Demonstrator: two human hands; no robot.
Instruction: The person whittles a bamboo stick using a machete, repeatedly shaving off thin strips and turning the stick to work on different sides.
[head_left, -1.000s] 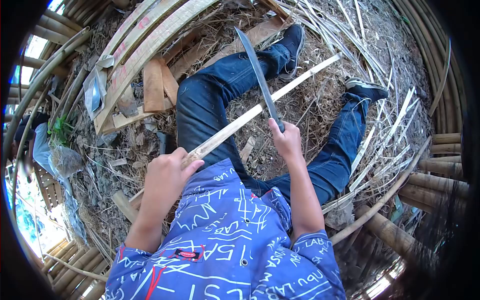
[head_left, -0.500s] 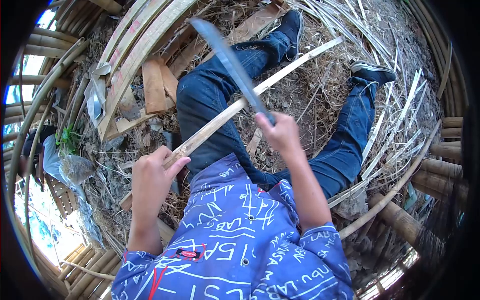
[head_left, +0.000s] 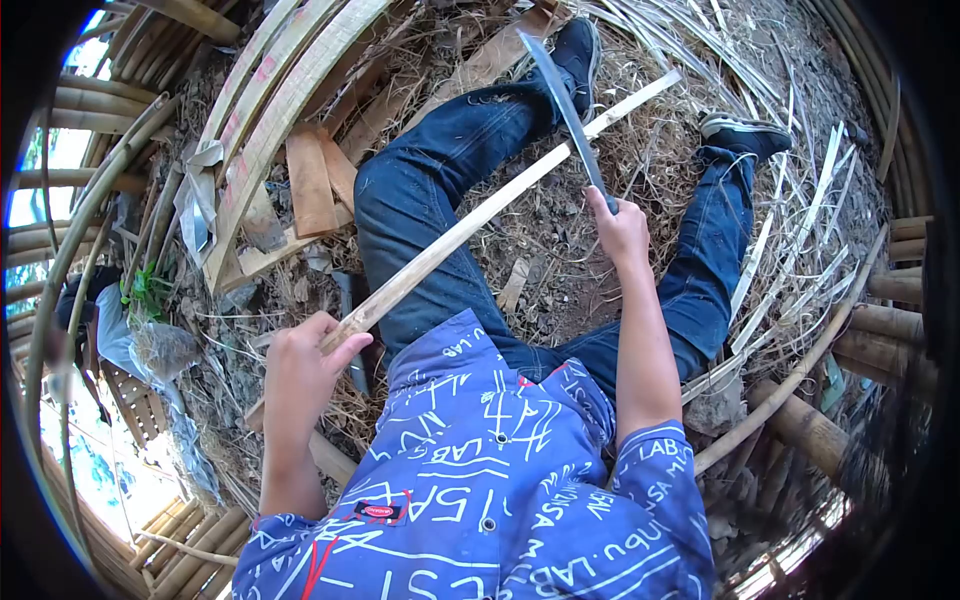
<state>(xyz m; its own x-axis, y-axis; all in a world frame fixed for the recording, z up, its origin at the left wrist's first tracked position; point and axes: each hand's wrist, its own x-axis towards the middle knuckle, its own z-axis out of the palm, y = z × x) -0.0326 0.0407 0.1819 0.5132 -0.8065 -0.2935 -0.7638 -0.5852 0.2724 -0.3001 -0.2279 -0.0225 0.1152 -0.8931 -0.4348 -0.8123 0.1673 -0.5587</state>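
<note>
A long pale strip of wood or bamboo (head_left: 480, 215) slants from lower left to upper right across my bent leg. My left hand (head_left: 305, 365) is closed around its near end. In my right hand (head_left: 624, 232) is the handle of a machete (head_left: 560, 90), its long steel blade pointing up and to the left. The blade crosses the strip near its far end and appears to rest against it. My fingers hide most of the machete's handle and the strip's near tip.
Long planks (head_left: 285, 110) curve at upper left, beside short brown wood pieces (head_left: 312, 180). Thin pale slivers (head_left: 800, 240) and shavings cover the ground on the right. Bamboo poles (head_left: 800, 430) border the space. Another person's leg (head_left: 112, 325) shows at far left.
My right hand has moved forward and right, carrying the machete along the strip toward its far end. My left hand still grips the near end in about the same place.
</note>
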